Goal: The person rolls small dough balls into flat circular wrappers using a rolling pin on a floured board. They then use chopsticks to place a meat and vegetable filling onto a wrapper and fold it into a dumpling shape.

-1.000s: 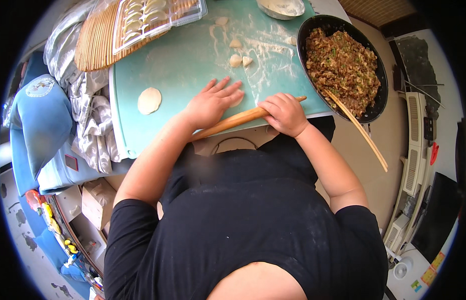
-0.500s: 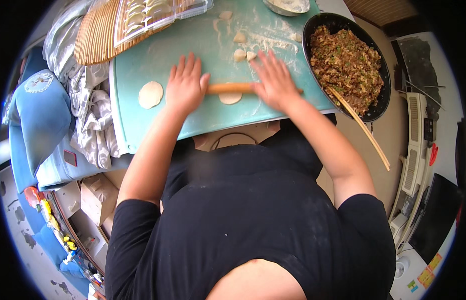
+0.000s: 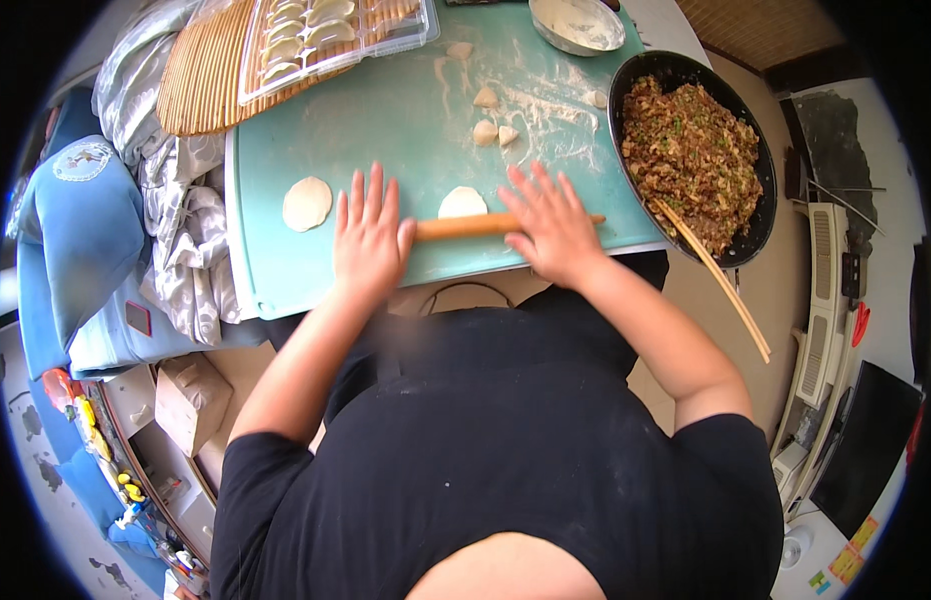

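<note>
Left hand (image 3: 371,240): palm down, fingers straight, slightly spread, over left end of wooden rolling pin (image 3: 467,226); thumb against it. Right hand (image 3: 555,225): same flat pose, across pin near right end, tapered tip poking out past it. Both hands open, neither wrapped round the pin. Pin lies crosswise near close edge of green board (image 3: 315,275).

Dough wrapper (image 3: 462,202) on board between the hands, just beyond the pin, near edge hidden by it; fingers of both hands lie either side, clear of it. Second, round wrapper (image 3: 307,204) just left of left hand. Small dough pieces (image 3: 485,133) farther up board, beyond the wrapper, by scattered flour (image 3: 555,105).

Right: black pan (image 3: 670,66) of filling (image 3: 690,150), chopsticks (image 3: 720,290) leaning over rim. Far side: metal bowl (image 3: 575,45); plastic tray (image 3: 400,40) of dumplings (image 3: 328,32).
</note>
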Motion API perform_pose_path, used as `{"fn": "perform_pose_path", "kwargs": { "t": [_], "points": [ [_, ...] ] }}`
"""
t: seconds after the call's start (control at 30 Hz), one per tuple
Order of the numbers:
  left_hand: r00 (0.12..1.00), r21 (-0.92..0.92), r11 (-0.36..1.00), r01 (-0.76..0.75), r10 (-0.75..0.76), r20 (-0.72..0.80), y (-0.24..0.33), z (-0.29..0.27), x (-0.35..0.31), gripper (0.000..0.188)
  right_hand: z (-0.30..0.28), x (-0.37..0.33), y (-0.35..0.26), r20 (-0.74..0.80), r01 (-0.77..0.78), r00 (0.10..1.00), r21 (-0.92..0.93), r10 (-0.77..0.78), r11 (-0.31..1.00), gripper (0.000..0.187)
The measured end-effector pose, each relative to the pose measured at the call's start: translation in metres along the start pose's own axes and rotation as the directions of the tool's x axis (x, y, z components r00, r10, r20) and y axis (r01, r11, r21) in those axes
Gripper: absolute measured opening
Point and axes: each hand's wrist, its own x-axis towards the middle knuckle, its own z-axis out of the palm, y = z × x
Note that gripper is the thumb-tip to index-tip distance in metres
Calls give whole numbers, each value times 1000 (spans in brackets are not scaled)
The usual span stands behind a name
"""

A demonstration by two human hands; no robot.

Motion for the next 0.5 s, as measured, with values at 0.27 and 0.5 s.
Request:
{"fn": "perform_pose_path", "kwargs": {
  "t": [0.27,0.5],
  "points": [
    [987,-42,992,116,-120,-109,-5,5,62,58,2,56,42,-144,-96,985,6,96,995,59],
    [999,-64,997,44,-45,-4,8,0,-2,59,-10,13,5,72,65,996,-95,-58,993,63]
  ]
}}
